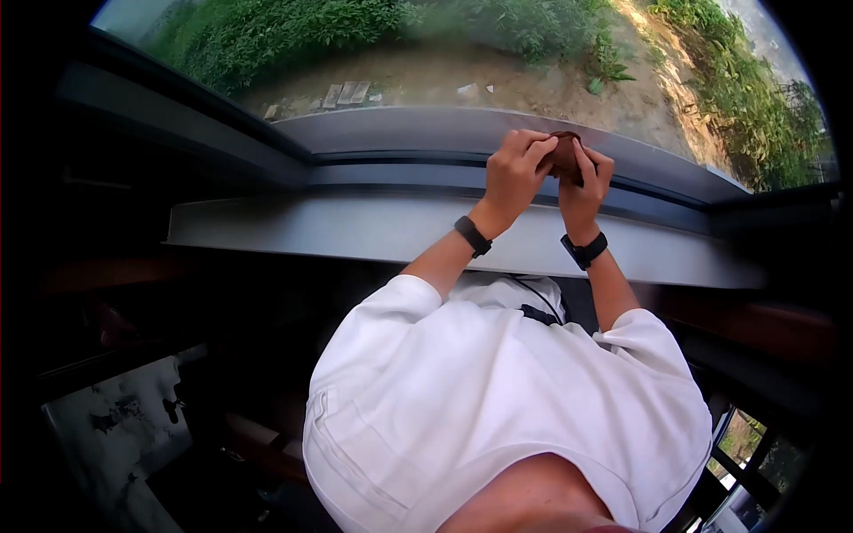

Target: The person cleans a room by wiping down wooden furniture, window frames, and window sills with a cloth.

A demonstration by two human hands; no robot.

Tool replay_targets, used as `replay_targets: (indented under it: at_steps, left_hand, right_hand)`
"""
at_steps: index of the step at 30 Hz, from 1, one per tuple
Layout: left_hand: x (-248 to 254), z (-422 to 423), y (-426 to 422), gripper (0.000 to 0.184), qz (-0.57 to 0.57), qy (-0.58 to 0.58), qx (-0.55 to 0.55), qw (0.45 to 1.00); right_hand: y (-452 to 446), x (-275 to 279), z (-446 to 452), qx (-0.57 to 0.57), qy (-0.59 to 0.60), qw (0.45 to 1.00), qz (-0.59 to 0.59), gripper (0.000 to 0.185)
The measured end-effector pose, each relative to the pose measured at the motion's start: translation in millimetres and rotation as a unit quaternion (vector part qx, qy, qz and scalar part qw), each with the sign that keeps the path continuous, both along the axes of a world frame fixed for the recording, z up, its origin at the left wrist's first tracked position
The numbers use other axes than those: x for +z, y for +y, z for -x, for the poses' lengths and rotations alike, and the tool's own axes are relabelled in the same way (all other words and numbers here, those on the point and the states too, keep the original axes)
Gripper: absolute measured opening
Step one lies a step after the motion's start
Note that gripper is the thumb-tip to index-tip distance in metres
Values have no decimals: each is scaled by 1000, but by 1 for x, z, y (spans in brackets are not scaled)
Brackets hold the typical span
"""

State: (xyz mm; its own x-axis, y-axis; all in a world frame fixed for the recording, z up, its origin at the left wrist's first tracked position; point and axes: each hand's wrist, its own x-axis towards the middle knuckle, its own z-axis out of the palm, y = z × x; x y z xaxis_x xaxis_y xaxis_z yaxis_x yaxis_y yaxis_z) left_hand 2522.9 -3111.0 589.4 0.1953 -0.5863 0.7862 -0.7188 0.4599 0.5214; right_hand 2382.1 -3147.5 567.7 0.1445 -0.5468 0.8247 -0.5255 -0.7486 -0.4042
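Observation:
Between my two hands is a small dark brown piece (565, 158) that looks like leather, perhaps folded or a pouch; its exact kind is unclear. My left hand (515, 171) pinches its left side with thumb and fingertips. On the right side, my right hand (586, 182) grips it with thumb and fingers closed. Both hands are raised above the window ledge, close to the window track. A black band circles each wrist, one on the left wrist (473, 236) and one on the right (584, 250).
A pale window ledge (355, 228) runs across in front of me, with a dark window track (400, 161) behind it. Outside lie bare ground and green bushes (320, 31). A marbled pale surface (124, 417) shows at lower left.

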Motion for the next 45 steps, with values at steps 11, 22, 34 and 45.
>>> replay_targets:
  at_steps: [11, 22, 34, 45]
  left_hand:
    - [-83, -62, 61, 34, -291, -4, 64, 955]
    - [-67, -214, 136, 29, -347, 40, 194, 917]
    - [-91, -177, 101, 29, -308, 7, 87, 948]
    - [-83, -214, 121, 28, -324, 42, 125, 937]
  right_hand:
    - [51, -52, -53, 31, 217, 949, -229, 61]
    - [93, -58, -227, 166, 190, 942, -222, 57]
    - [91, -59, -169, 46, 227, 935, -268, 61]
    - [101, -59, -216, 66, 216, 948, -223, 57]
